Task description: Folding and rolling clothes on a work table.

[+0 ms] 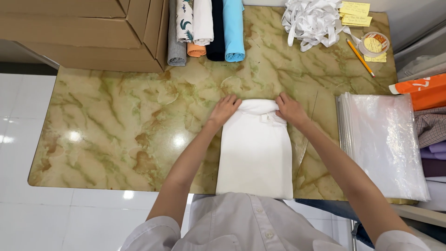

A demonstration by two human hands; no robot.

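Note:
A white folded garment (255, 158) lies lengthwise on the marble-patterned table (121, 121), its near end reaching the table's front edge. Its far end is curled into a small roll (258, 107). My left hand (224, 109) grips the left end of that roll, fingers curled over the cloth. My right hand (289, 108) grips the right end of the roll in the same way. A small tag shows just below the roll near my right hand.
Several rolled cloths (209, 28) lie at the table's back beside cardboard boxes (88, 32). White ribbon (309, 21), yellow notes (355, 11), a tape roll (374, 44) and a pencil (360, 58) are back right. A stack of clear plastic bags (383, 139) lies right, folded clothes (432, 139) beyond.

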